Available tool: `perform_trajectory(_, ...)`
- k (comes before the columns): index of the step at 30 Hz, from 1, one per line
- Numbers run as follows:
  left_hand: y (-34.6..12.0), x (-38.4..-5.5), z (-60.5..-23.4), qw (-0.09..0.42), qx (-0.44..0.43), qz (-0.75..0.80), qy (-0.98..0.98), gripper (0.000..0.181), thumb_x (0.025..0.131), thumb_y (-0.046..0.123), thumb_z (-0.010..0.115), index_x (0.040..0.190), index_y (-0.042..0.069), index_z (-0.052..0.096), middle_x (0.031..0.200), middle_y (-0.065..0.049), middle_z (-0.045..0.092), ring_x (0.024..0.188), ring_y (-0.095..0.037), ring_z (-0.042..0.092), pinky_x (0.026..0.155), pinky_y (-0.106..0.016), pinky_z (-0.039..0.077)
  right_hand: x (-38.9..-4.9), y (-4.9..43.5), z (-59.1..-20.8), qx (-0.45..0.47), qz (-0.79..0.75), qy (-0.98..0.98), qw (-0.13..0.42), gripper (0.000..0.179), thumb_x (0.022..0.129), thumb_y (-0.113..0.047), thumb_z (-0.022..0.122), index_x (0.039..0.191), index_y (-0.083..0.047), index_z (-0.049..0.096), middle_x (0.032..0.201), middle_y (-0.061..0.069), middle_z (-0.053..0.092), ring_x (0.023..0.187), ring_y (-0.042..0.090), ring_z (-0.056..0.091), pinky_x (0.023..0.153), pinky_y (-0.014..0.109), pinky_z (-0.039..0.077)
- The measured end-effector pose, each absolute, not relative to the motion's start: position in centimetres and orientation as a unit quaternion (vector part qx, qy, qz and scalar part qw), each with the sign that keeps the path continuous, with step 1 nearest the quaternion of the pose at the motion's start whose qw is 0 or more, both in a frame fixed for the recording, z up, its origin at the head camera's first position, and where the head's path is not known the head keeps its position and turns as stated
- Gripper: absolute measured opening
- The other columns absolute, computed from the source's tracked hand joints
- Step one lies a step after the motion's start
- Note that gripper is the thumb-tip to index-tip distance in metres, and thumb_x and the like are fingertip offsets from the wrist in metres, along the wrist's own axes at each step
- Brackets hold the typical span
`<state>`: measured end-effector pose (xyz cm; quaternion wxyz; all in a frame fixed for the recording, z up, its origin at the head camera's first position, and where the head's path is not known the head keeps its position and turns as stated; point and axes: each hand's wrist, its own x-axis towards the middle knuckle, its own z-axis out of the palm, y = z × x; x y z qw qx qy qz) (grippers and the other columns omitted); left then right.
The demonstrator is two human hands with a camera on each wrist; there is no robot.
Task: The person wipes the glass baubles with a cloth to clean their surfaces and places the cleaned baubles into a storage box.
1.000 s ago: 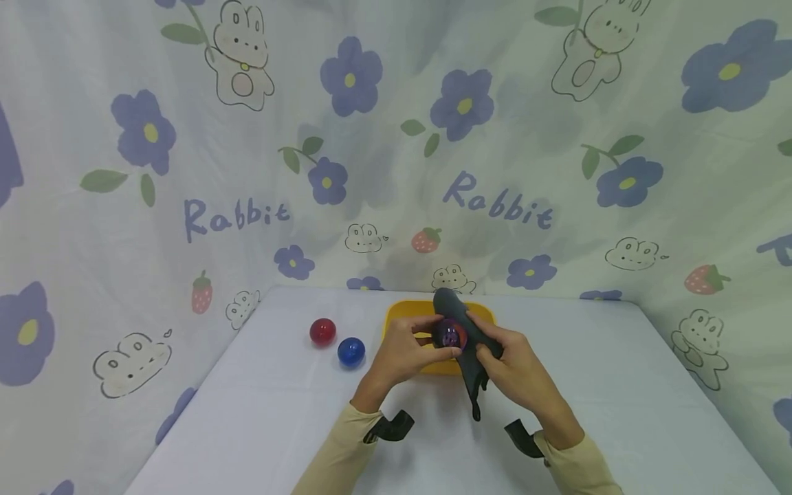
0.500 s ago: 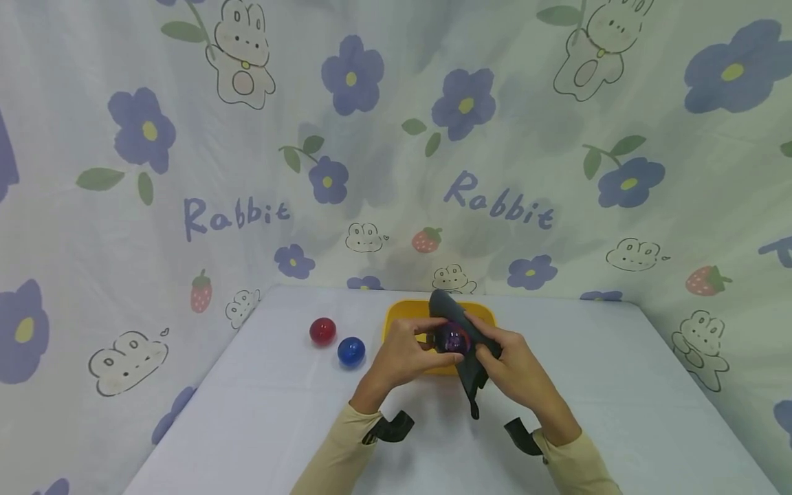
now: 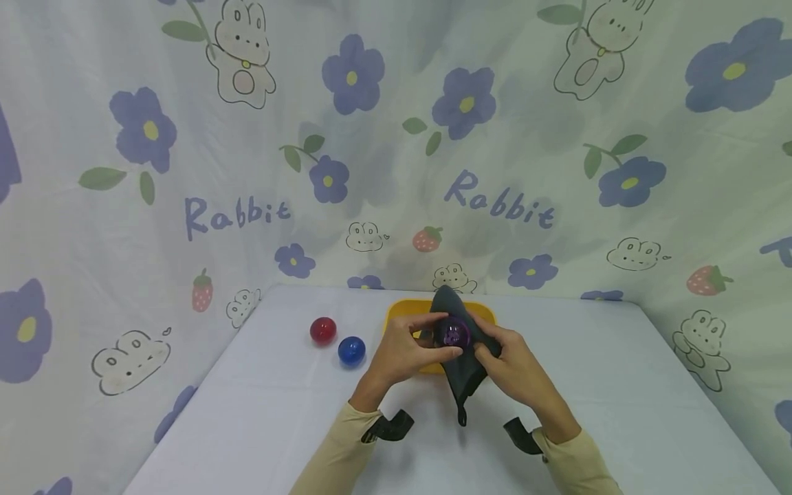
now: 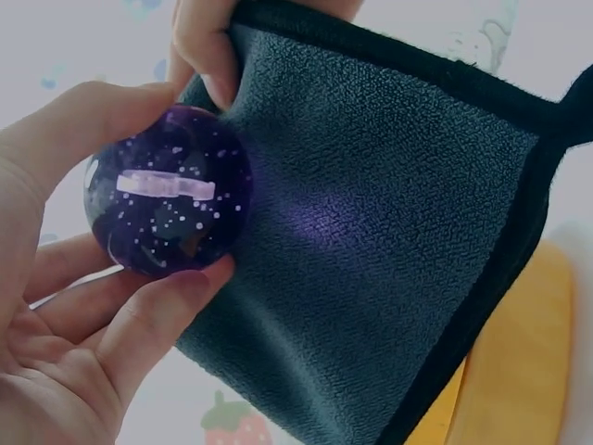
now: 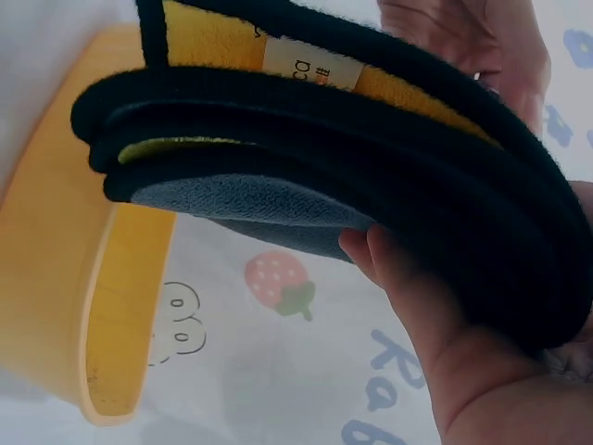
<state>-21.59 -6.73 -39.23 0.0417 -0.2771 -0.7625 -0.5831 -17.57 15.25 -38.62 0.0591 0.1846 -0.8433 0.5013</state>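
Observation:
Between the thumb and fingers of my left hand (image 3: 402,349) is a see-through purple ball (image 4: 169,190) with white specks inside. My right hand (image 3: 515,361) grips a folded dark grey cloth (image 4: 371,204) with black edging and a hanging loop. In the left wrist view the cloth lies right against the ball's side. The right wrist view shows the cloth's stacked folds, a yellow inner side and a white label (image 5: 313,63). Both hands are raised in front of a yellow bin (image 3: 405,307), which they partly hide in the head view.
A red ball (image 3: 323,331) and a blue ball (image 3: 351,351) lie on the white tabletop (image 3: 278,405), left of the bin. Behind the table hangs a curtain (image 3: 383,151) printed with rabbits and flowers. Each wrist carries a black camera mount (image 3: 396,425).
The cloth has shifted and turned in the right hand; its lower corner now hangs further left, with more of its face behind the purple ball. The left hand keeps hold of the ball.

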Motion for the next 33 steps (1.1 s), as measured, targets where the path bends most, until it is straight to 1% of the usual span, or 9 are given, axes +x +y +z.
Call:
perform_trajectory(5, -6.8, -21.7, -39.2, 0.044, -0.267, -0.595, -0.757, 0.053, 0.08, 0.017, 0.089, 0.128, 0.003, 0.071, 0.127, -0.016, 0.074, 0.112, -0.036, 0.074, 0.083, -0.029, 0.065, -17.4, 15.1, -38.4, 0.186, 0.506, -0.84, 0.055, 0.055, 0.101, -0.002, 0.056, 0.155, -0.003, 0.045, 0.137, 0.025, 0.063, 0.085, 0.017, 0.064, 0.063, 0.023, 0.053)
perform_trajectory(10, -6.8, -21.8, -39.2, 0.045, -0.244, -0.598, -0.762, 0.053, 0.082, 0.022, 0.089, 0.129, 0.007, 0.071, 0.128, -0.014, 0.074, 0.114, -0.031, 0.073, 0.087, -0.032, 0.064, -17.3, 15.1, -38.3, 0.182, 0.512, -0.838, 0.046, 0.056, 0.101, -0.003, 0.056, 0.155, -0.002, 0.043, 0.143, 0.026, 0.06, 0.088, 0.019, 0.065, 0.063, 0.024, 0.054)
perform_trajectory(13, -6.9, -22.0, -39.4, 0.049, -0.233, -0.598, -0.765, 0.052, 0.082, 0.026, 0.089, 0.128, 0.009, 0.072, 0.125, -0.012, 0.075, 0.114, -0.029, 0.073, 0.089, -0.038, 0.064, -17.2, 15.1, -38.2, 0.177, 0.515, -0.838, 0.039, 0.056, 0.101, -0.004, 0.056, 0.155, -0.002, 0.043, 0.145, 0.026, 0.059, 0.09, 0.02, 0.066, 0.064, 0.023, 0.054)
perform_trajectory(17, -7.0, -22.2, -39.6, 0.053, -0.225, -0.593, -0.771, 0.052, 0.081, 0.029, 0.09, 0.126, 0.012, 0.072, 0.124, -0.009, 0.075, 0.115, -0.026, 0.072, 0.097, -0.049, 0.061, -17.1, 15.0, -38.1, 0.173, 0.513, -0.84, 0.037, 0.056, 0.101, -0.004, 0.057, 0.155, -0.001, 0.044, 0.146, 0.027, 0.058, 0.09, 0.021, 0.066, 0.064, 0.023, 0.053)
perform_trajectory(20, -7.0, -22.4, -39.7, 0.061, -0.23, -0.582, -0.778, 0.052, 0.081, 0.028, 0.09, 0.127, 0.013, 0.072, 0.124, -0.007, 0.076, 0.113, -0.024, 0.073, 0.1, -0.049, 0.06, -16.9, 14.9, -37.9, 0.167, 0.508, -0.844, 0.044, 0.055, 0.1, -0.004, 0.057, 0.154, -0.002, 0.046, 0.142, 0.026, 0.06, 0.084, 0.019, 0.065, 0.059, 0.024, 0.052)
perform_trajectory(23, -7.0, -22.5, -39.8, 0.07, -0.243, -0.573, -0.78, 0.053, 0.081, 0.026, 0.09, 0.128, 0.012, 0.072, 0.124, -0.006, 0.076, 0.111, -0.021, 0.074, 0.099, -0.039, 0.061, -16.7, 14.9, -37.7, 0.159, 0.502, -0.849, 0.05, 0.054, 0.1, -0.004, 0.057, 0.153, -0.004, 0.048, 0.136, 0.025, 0.064, 0.079, 0.017, 0.064, 0.055, 0.024, 0.049)
perform_trajectory(26, -6.9, -22.6, -39.9, 0.072, -0.251, -0.57, -0.779, 0.054, 0.081, 0.025, 0.089, 0.13, 0.009, 0.072, 0.124, -0.007, 0.076, 0.109, -0.021, 0.075, 0.098, -0.034, 0.062, -16.5, 14.8, -37.6, 0.158, 0.5, -0.85, 0.054, 0.055, 0.099, -0.003, 0.056, 0.153, -0.007, 0.049, 0.132, 0.024, 0.065, 0.077, 0.015, 0.064, 0.053, 0.024, 0.05)
perform_trajectory(29, -6.8, -22.6, -40.0, 0.066, -0.251, -0.571, -0.779, 0.054, 0.081, 0.025, 0.089, 0.13, 0.007, 0.072, 0.123, -0.008, 0.077, 0.108, -0.022, 0.076, 0.097, -0.036, 0.062, -16.3, 14.8, -37.5, 0.161, 0.499, -0.85, 0.057, 0.055, 0.099, -0.002, 0.056, 0.154, -0.009, 0.049, 0.126, 0.024, 0.066, 0.074, 0.015, 0.064, 0.054, 0.023, 0.05)
perform_trajectory(33, -6.8, -22.5, -40.0, 0.055, -0.252, -0.567, -0.782, 0.052, 0.081, 0.022, 0.089, 0.128, 0.007, 0.073, 0.121, -0.009, 0.078, 0.106, -0.024, 0.077, 0.095, -0.042, 0.063, -16.2, 14.8, -37.4, 0.167, 0.499, -0.848, 0.058, 0.055, 0.099, -0.001, 0.055, 0.153, -0.012, 0.051, 0.116, 0.022, 0.065, 0.066, 0.013, 0.059, 0.051, 0.023, 0.047)
